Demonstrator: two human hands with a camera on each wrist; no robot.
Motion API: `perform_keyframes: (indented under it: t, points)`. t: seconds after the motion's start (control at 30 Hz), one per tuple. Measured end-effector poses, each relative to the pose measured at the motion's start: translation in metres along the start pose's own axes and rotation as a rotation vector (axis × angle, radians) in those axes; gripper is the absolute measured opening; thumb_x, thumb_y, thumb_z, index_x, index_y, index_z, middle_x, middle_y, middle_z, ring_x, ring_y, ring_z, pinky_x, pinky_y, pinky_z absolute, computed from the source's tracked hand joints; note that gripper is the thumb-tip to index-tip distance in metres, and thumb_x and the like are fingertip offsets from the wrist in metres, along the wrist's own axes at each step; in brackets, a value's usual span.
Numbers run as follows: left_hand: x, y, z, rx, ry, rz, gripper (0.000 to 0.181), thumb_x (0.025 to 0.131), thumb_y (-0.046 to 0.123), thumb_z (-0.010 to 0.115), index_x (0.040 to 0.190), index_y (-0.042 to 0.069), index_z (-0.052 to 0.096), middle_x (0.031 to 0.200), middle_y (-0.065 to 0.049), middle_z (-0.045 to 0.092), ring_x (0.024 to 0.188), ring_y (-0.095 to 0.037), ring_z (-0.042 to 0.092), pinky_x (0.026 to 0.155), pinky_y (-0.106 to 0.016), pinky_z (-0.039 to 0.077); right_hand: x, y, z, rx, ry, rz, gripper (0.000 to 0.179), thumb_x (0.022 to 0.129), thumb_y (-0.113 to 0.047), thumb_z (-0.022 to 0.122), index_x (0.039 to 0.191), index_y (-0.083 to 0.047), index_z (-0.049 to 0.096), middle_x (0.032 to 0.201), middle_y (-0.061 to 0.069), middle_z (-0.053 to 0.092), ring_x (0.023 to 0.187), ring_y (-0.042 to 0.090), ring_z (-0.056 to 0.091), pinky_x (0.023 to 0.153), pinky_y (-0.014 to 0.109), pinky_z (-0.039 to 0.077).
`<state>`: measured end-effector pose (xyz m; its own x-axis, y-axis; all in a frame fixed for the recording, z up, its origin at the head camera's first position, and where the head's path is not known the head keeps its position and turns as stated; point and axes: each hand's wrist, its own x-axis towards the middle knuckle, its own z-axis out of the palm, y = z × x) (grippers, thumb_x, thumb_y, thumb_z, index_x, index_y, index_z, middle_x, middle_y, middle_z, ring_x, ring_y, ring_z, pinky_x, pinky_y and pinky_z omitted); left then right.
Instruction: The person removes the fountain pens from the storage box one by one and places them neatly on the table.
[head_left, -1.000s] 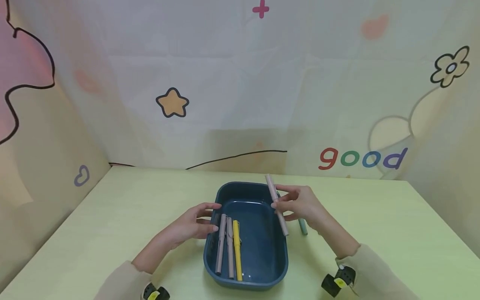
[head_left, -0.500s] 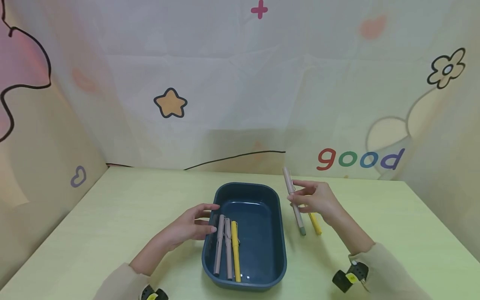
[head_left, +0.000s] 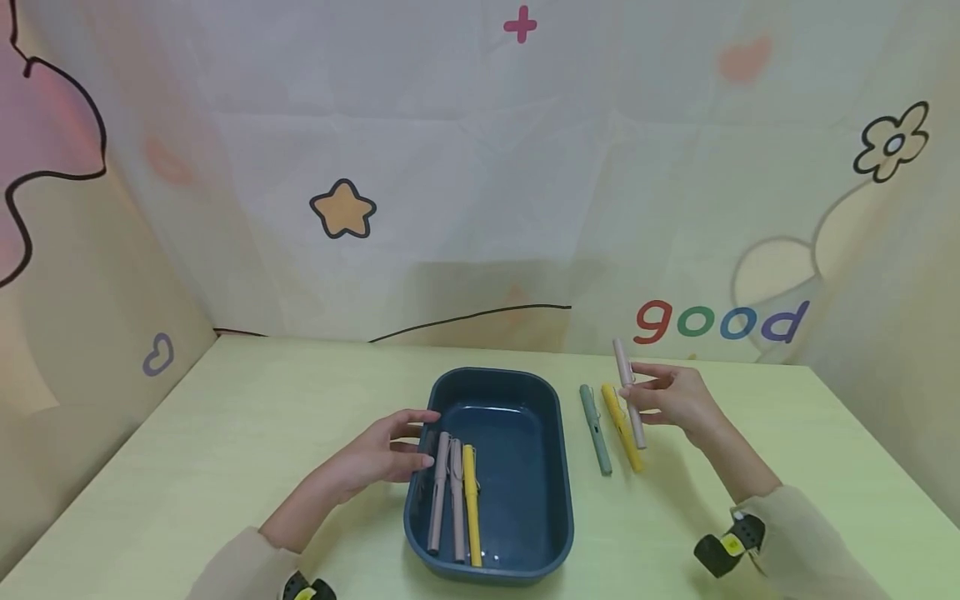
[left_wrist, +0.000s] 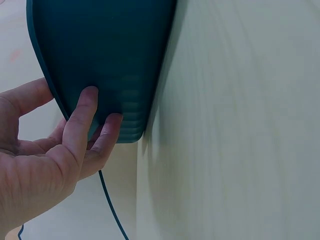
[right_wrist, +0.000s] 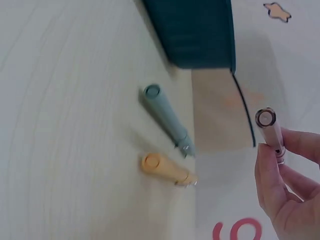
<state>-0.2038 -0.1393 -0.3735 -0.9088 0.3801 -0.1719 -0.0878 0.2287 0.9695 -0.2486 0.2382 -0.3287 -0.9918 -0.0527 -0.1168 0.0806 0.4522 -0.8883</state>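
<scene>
Between thumb and fingers, my right hand [head_left: 675, 402] holds a pale pink pen [head_left: 628, 392] tilted above the table, right of a yellow pen [head_left: 621, 427]. That yellow pen and a green pen [head_left: 596, 429] lie on the table, right of the dark blue box [head_left: 525, 467]. At the box's left side my left hand [head_left: 382, 448] grips the rim; in the left wrist view, fingers [left_wrist: 82, 120] press its outer wall. Inside the box, along its left side, lie two mauve-grey pens [head_left: 439, 493] [head_left: 457, 500] and another yellow pen [head_left: 472, 505].
The pale table [head_left: 300, 383] stretches to both sides of the box. A printed cloth backdrop [head_left: 465, 183] rises behind it, with a star, a flower and the word "good". Small wrist cameras [head_left: 731, 543] sit at the sleeves.
My right hand has carried the pink pen from the box's right rim to the right, past the green and yellow pens, uncovering them. My left hand stays on the box.
</scene>
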Motion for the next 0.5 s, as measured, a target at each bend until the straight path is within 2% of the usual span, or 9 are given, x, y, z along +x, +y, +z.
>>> perform_keyframes:
  t: [0.27, 0.5]
  points:
    - [0.001, 0.0, 0.0, -0.005, -0.023, 0.006, 0.059, 0.083, 0.005, 0.064, 0.135, 0.005, 0.038, 0.13, -0.023, 0.042, 0.105, -0.029, 0.056, 0.08, -0.042, 0.052, 0.013, 0.025, -0.017, 0.042, -0.01, 0.037, 0.064, 0.084, -0.018, 0.066, 0.133, 0.01, 0.036, 0.085, 0.001, 0.064, 0.072, 0.008, 0.063, 0.068, 0.033, 0.055]
    - [-0.001, 0.0, -0.003, -0.011, -0.039, 0.018, 0.059, 0.083, 0.005, 0.064, 0.135, 0.004, 0.037, 0.13, -0.024, 0.041, 0.103, -0.027, 0.056, 0.08, -0.042, 0.052, 0.017, 0.036, -0.02, 0.03, -0.008, 0.084, 0.063, 0.084, -0.016, 0.065, 0.132, 0.012, 0.036, 0.079, -0.003, 0.064, 0.069, 0.008, 0.061, 0.066, 0.029, 0.055]
